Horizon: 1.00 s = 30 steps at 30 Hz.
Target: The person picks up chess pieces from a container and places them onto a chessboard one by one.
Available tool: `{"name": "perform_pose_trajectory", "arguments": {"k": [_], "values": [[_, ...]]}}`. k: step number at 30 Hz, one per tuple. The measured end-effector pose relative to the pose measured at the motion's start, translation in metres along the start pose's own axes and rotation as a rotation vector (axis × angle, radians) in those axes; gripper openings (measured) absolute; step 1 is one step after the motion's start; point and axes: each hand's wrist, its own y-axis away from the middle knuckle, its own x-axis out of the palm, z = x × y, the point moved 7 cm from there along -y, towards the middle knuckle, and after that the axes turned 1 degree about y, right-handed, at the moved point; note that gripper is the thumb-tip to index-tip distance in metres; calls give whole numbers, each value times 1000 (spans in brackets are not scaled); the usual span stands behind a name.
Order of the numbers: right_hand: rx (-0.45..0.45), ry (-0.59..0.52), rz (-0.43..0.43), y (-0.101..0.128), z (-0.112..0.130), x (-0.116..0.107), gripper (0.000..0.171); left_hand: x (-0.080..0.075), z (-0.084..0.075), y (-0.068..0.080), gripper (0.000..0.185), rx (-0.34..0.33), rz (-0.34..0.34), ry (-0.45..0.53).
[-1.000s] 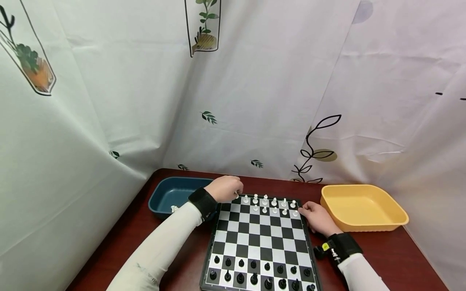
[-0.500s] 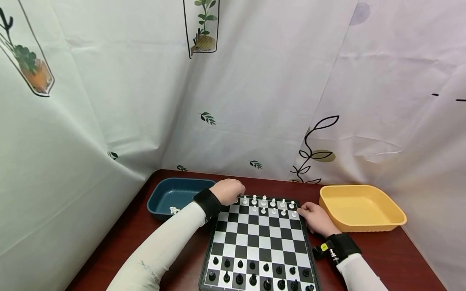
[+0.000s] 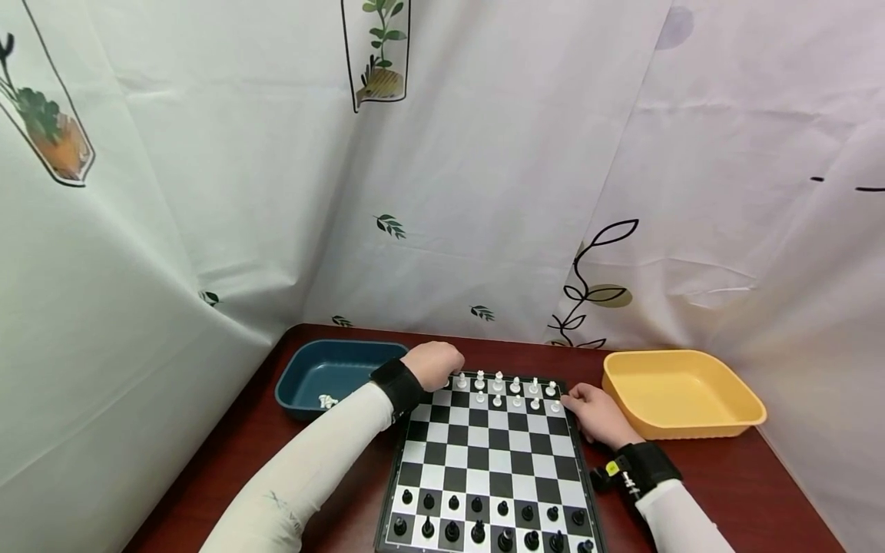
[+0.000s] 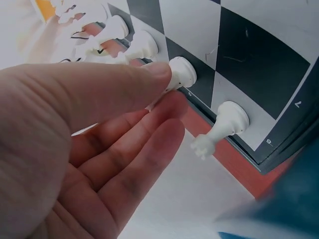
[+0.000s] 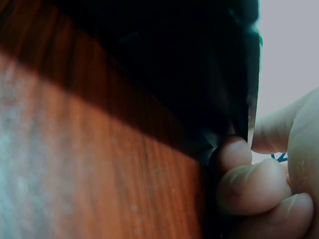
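Your left hand (image 3: 434, 364) sits at the far left corner of the chessboard (image 3: 492, 461), and the left wrist view shows it well: thumb and fingers are closing on a white chess piece (image 4: 180, 74) at the board's edge, the thumb laid over its top. Call that grip pinched on the piece, though how firmly is hard to judge from this angle. A second white piece (image 4: 222, 127) stands just beside it, lower right in that frame.

These are small, light, hard plastic pieces, smooth enough to squirt out of a loose pinch. Take yours low on the stem, just above the base, not at the top, and expect some resistance if the board is magnetic.

Your right hand (image 3: 598, 415) is at the board's right edge, fingers curled around its rim as the right wrist view shows, steadying it on the tabletop (image 3: 712, 476).

The blue tray (image 3: 332, 372) lies just left of your left hand with a white piece or two inside; the yellow tray (image 3: 681, 393) sits at the right.
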Motion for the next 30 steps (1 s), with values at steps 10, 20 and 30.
{"name": "perform_pose_trajectory", "arguments": {"k": [10,20,30], "values": [[2,-10,0,1,0,-1,22,2,2,0,19,-24,-3,4],[-6,0,7,-1,1,0,21,-5,11,8,15,-13,-62,29],[-18,6,-20,1,2,0,20,-36,33,47,21,-63,-226,127]]}}
